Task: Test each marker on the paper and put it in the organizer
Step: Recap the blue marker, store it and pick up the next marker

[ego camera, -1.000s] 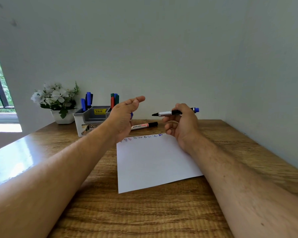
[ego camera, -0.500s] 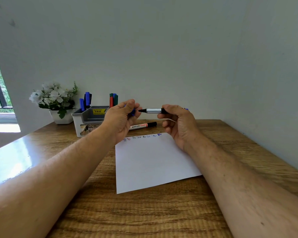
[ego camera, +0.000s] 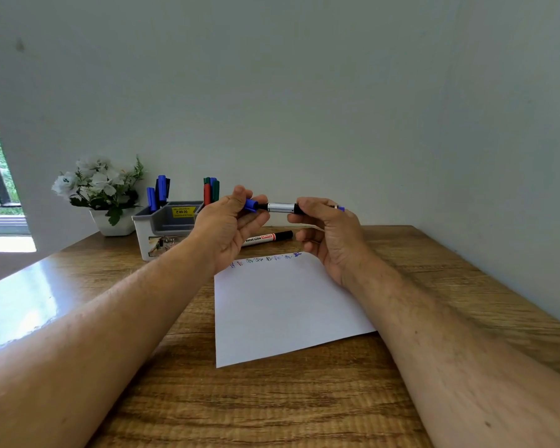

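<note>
Wooden bench point(ego camera: 304, 399) set against a pale wall, carrying, in descending size: a white sheet of paper point(ego camera: 282, 312) lying flat at centre, a row of small coloured test scribbles point(ego camera: 265, 259) along its far edge; a grey-and-white organizer point(ego camera: 162, 227) at far left, several capped markers upright in its rear compartments; a potted white flower point(ego camera: 101, 195) beside it; one capped black-ended marker point(ego camera: 267, 237) lying loose between organizer and paper. Above the paper's far edge, the right hand point(ego camera: 327, 227) curls round the barrel of a blue marker point(ego camera: 282, 207), held level, while the left hand point(ego camera: 233, 227) pinches its blue cap point(ego camera: 251, 204) at the tip end; whether the cap is fully seated cannot be told. The marker appears light, rigid and smooth, so it is best gripped mid-barrel, the cap pushed on axially. Open bench lies between hands and organizer; the loose marker and the organizer's raised rim are the likely obstacles on that path.
</note>
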Demonstrator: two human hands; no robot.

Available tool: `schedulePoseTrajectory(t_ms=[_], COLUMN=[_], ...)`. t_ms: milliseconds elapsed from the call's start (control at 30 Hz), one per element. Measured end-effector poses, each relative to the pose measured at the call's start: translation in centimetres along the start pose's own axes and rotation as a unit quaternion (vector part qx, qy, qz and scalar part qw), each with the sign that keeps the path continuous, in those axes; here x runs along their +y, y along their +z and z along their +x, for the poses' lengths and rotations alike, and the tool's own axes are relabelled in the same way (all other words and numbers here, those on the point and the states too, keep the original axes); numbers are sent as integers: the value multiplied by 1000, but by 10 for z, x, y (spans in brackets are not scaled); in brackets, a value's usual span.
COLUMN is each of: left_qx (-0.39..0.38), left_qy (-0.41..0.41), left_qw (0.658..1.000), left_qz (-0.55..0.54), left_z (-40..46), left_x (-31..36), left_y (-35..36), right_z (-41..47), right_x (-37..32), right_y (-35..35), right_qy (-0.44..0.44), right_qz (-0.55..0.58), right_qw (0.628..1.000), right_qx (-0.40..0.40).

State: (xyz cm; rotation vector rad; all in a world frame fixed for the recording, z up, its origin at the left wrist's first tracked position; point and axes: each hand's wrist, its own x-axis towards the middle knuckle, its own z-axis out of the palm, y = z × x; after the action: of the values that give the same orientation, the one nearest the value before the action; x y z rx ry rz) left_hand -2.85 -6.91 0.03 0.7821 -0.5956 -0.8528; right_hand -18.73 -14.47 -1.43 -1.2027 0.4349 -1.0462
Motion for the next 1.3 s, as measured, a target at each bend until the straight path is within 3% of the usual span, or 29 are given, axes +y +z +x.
schedulePoseTrajectory(t_ms=[233, 600, 833, 1167, 1300], left_qx=[-23, -11, -27, -53, -64], left_qy=[11, 44, 44, 64, 66], left_qw=[1000, 999, 998, 995, 994], left_qz=[18, 22, 37, 57, 61], left_z=[0, 1, -1, -1, 0], left_x=[-2, 0, 2, 4, 4], left_y=[3, -8, -7, -6, -6], right_z=[-3, -3, -4, -13, -15], right_x=[-1, -4, 11, 11, 10], right_y=[3, 3, 4, 16, 20], right_qy=[1, -69, -192, -199, -157], right_qz=[-14, -161, -403, -414, -379], right_qw=[1000, 983, 895, 888, 912], right_qx=[-14, -46, -16, -35, -27])
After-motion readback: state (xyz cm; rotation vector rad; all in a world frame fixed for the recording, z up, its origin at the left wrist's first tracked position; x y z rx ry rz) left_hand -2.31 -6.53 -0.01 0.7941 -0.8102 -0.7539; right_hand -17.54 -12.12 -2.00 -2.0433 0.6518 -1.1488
